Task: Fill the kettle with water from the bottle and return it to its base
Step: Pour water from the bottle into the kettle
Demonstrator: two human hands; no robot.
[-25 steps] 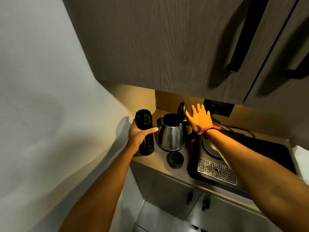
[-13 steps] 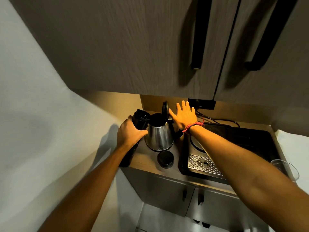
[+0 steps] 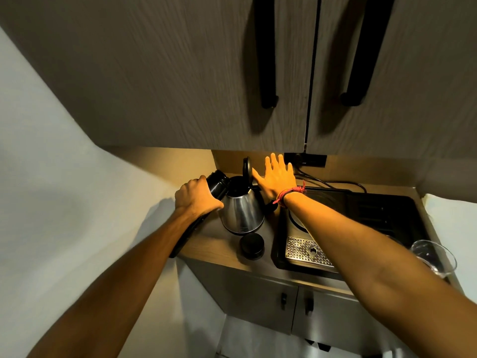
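My left hand [image 3: 197, 198] is wrapped tight round the bottle [image 3: 216, 186], tipped at the kettle [image 3: 242, 211] near the counter's left edge. My right hand [image 3: 277, 177], flat and spread, props the lid [image 3: 247, 167]. I should pour slowly, mouth over the hole

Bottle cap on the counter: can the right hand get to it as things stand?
Probably yes. The right hand is open, flat against the raised kettle lid, holding nothing. The bottle cap lies uncovered in front of the kettle, with bare counter around it; the hand would only need to draw back.
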